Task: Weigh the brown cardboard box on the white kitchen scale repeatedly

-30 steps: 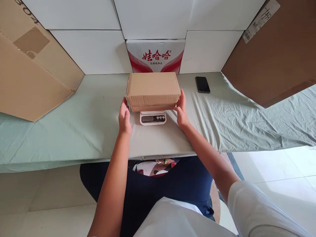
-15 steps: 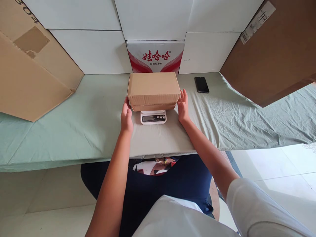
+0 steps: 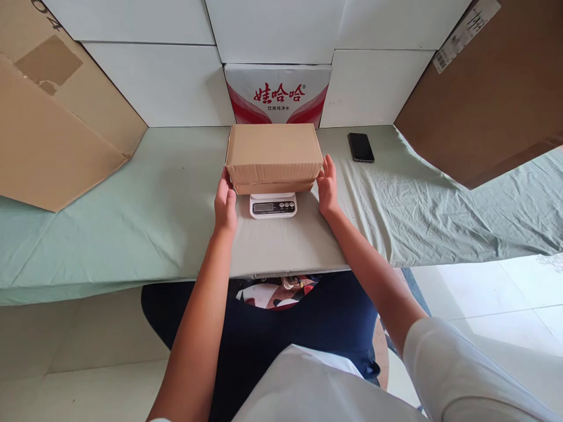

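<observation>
A closed brown cardboard box is over a small white kitchen scale, hiding its weighing platform. The scale's dark display and buttons face me, but I cannot read the display. At the box's left side, my left hand holds it, with the fingers partly hidden behind its front corner. My right hand is against the opposite side, fingers upright along the edge. Between my two palms the box looks level. Whether its full weight rests on the scale I cannot tell.
A black phone lies to the right on the green cloth. Behind the box stands a red-and-white carton against white panels. Large cardboard boxes flank the table, one left and one right.
The whole view has shifted slightly, so things appear a little higher. Both hands stay at the sides of the box, which keeps its place over the scale.
</observation>
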